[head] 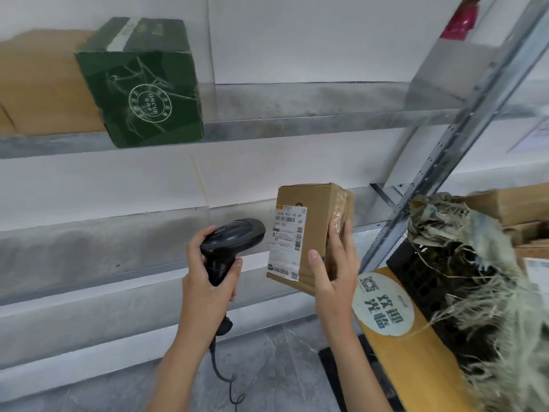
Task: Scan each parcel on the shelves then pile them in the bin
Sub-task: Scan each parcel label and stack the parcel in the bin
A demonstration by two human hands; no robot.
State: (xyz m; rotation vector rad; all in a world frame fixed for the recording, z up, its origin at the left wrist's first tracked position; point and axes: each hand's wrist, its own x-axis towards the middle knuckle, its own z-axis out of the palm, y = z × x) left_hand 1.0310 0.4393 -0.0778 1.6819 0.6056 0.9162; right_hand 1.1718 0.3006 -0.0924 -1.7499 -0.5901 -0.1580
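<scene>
Curved black scanner (230,242) beside boxy cardboard parcel (309,233)

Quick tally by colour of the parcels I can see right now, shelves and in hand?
Green box, upper shelf: 1, green box.
Plain brown, upper shelf: 1, brown parcel behind it, partly cut off.
Brown, held: 1, labelled box in the right hand, facing the scanner in the left hand.
Total: 3. Cartons at the right edge are too cropped to count.
</scene>
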